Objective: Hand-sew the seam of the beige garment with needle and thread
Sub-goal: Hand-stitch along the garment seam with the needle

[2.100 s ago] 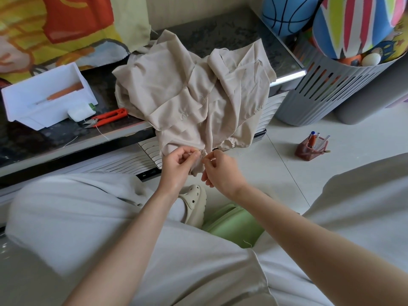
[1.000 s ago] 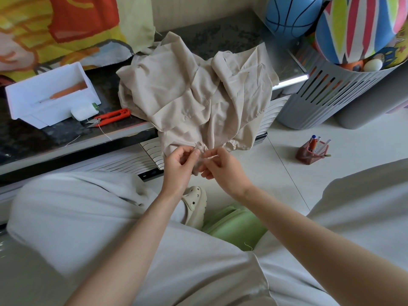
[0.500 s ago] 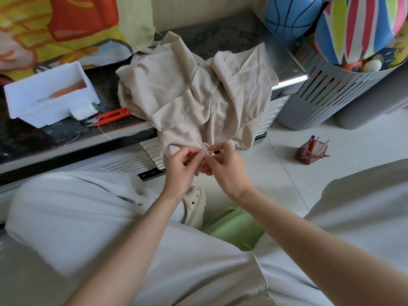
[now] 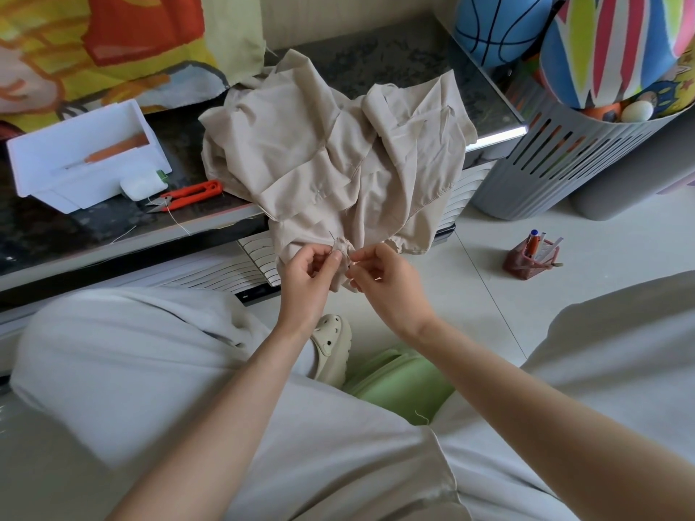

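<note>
Crumpled beige fabric garment (image 4: 331,152) spills over the dark stone counter (image 4: 113,227) at its near edge. Left hand (image 4: 308,280) pinches the bunched hem, right hand (image 4: 387,283) pinches the same fold just beside it, and what looks like a thin needle (image 4: 331,238) pokes up between them.

Hem of crumpled beige cloth garment (image 4: 331,152): now puckers into a small gather between left hand (image 4: 306,274) and right hand (image 4: 387,283) | thin metal needle (image 4: 331,238): tip now shows above the left thumb, unseen two seconds ago

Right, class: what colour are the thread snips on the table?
The thread snips are orange-red; head view.
</note>
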